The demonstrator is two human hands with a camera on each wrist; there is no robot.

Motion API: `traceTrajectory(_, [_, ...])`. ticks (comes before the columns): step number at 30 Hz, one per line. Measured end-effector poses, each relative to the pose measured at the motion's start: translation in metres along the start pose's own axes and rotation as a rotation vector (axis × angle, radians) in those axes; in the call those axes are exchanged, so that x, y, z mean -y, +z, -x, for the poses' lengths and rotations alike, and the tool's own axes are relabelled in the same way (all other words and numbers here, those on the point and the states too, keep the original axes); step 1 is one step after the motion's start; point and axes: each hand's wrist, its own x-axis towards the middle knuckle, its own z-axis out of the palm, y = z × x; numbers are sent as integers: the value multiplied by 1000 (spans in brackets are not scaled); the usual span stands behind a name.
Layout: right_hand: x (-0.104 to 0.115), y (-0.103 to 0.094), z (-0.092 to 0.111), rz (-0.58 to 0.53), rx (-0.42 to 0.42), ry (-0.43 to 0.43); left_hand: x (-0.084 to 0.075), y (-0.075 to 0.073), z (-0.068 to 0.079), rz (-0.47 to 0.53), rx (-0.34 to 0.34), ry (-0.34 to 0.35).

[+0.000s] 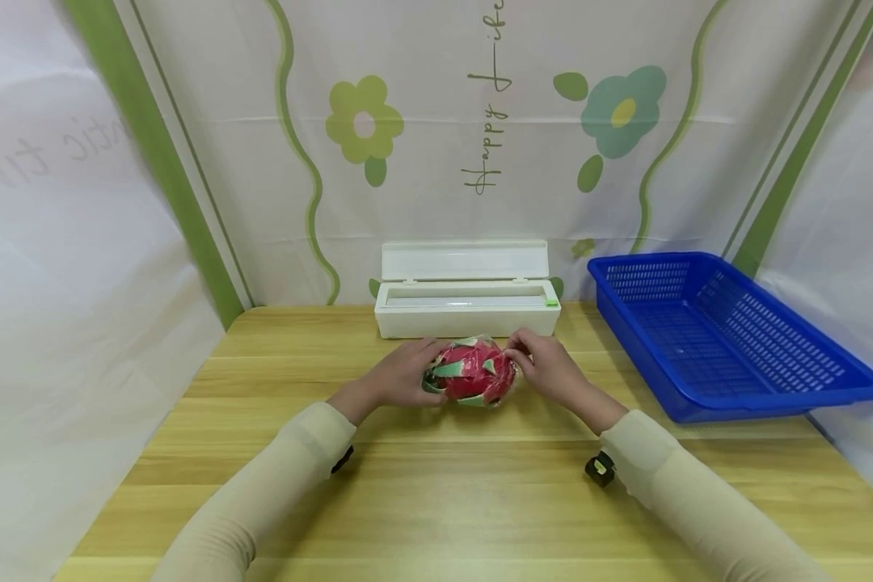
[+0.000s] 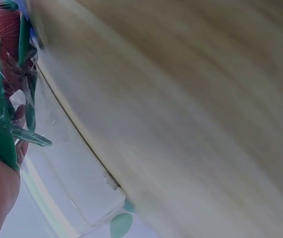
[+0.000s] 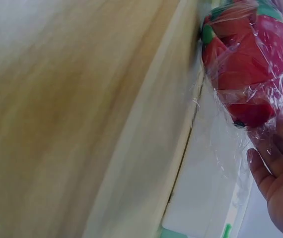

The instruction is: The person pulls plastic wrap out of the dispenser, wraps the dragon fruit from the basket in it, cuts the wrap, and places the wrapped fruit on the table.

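Note:
A red dragon fruit (image 1: 473,372) with green scales is wrapped in clear cling film (image 3: 233,91) and held just above the wooden table. My left hand (image 1: 403,376) grips its left end, fingers behind and thumb in front. At the other end my right hand (image 1: 549,370) pinches the loose film between thumb and fingers. Slack film hangs below the fruit in the right wrist view. Just behind the fruit stands a white cling film box (image 1: 469,322) with its lid (image 1: 466,261) raised. The left wrist view shows only part of the left hand.
On the right of the table (image 1: 473,501) sits a blue plastic basket (image 1: 778,402) with perforated sides. A white curtain (image 1: 422,202) printed with flowers hangs close behind the box, and more curtain encloses both sides.

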Motion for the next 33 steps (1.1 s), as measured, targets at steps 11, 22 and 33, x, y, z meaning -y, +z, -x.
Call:
traceTrajectory(11, [-9, 4, -1, -38, 48, 100, -4, -7, -3, 8, 53, -52])
traceTrajectory(22, [-17, -11, 4, -122, 140, 202, -3, -6, -3, -29, 43, -43])
traceTrajectory(33, [-19, -5, 8, -234, 335, 394, -7, -8, -4, -35, 26, -30])
